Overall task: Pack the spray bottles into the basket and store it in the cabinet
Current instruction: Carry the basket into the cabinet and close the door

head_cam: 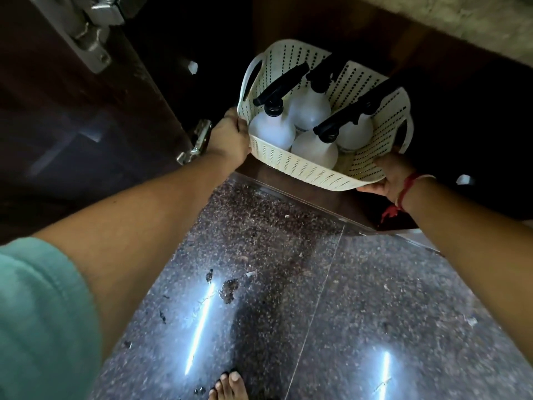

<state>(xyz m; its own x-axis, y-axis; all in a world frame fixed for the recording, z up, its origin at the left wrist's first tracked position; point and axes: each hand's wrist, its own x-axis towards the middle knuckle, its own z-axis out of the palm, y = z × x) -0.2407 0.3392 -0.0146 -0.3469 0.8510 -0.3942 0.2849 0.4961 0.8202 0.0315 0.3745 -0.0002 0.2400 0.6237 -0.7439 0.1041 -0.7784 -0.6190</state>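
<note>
A cream perforated basket [300,166] sits at the mouth of a dark low cabinet [461,116]. Inside it stand several white spray bottles [272,129] with black trigger heads [281,85]. My left hand [227,138] grips the basket's left wall. My right hand [388,176], with a red thread at the wrist, grips its near right corner. The basket tilts a little, its far half inside the opening. The cabinet interior behind it is too dark to read.
The brown cabinet door [95,125] stands open on the left with metal hinges [196,142]. A stone countertop edge [476,21] runs above. Polished speckled granite floor [288,284] lies below, with a bare foot [229,386] at the bottom edge.
</note>
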